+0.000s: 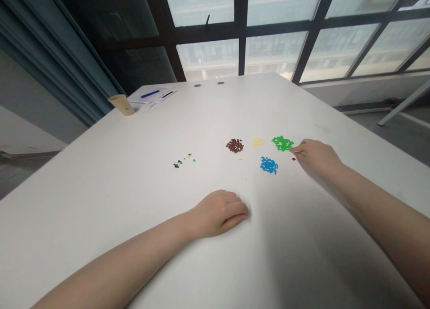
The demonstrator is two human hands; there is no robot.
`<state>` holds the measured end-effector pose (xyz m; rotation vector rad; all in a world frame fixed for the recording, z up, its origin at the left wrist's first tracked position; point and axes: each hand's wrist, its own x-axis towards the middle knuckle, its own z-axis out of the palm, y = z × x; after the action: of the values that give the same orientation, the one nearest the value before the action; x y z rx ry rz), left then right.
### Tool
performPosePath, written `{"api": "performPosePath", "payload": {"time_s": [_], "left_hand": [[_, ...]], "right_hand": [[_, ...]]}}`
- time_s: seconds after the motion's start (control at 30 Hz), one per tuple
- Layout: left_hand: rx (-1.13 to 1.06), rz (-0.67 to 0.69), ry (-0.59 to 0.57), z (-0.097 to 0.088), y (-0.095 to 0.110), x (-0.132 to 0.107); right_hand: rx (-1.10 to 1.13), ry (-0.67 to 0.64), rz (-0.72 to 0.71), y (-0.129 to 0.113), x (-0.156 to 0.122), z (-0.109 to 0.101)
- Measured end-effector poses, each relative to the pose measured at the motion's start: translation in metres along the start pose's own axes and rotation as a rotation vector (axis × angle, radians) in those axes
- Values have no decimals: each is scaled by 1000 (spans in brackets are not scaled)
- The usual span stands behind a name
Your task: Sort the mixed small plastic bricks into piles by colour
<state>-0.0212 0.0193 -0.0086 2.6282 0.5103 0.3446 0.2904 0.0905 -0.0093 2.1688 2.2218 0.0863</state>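
My right hand (316,154) reaches across the white table (208,116) with its index finger stretched out. That fingertip touches the right edge of a pile of small green pieces (282,143). The thumb sits back from the tip, and the other fingers are curled. Just below the finger lies a small red piece (294,159). Nearer to me spreads a pile of blue pieces (269,165). Pale yellow pieces (257,142) and dark brown pieces (234,145) form piles farther left. My left hand (223,212) rests curled on the tabletop; its inside is hidden.
Several mixed-colour bits (181,162) lie scattered left of the piles. A lone yellow piece (240,159) and faint whitish bits (243,176) are near the middle. At the far left stand a paper cup (122,105) and papers (141,101) with a blue pen (150,94).
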Motion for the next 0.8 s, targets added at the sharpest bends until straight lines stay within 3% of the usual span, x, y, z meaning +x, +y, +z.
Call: {"api": "performPosePath", "payload": {"time_s": [0.8], "left_hand": [[9,-10,-13,-1,1,0]], "right_hand": [[-54,-21,2,-4,-4,-2]]}}
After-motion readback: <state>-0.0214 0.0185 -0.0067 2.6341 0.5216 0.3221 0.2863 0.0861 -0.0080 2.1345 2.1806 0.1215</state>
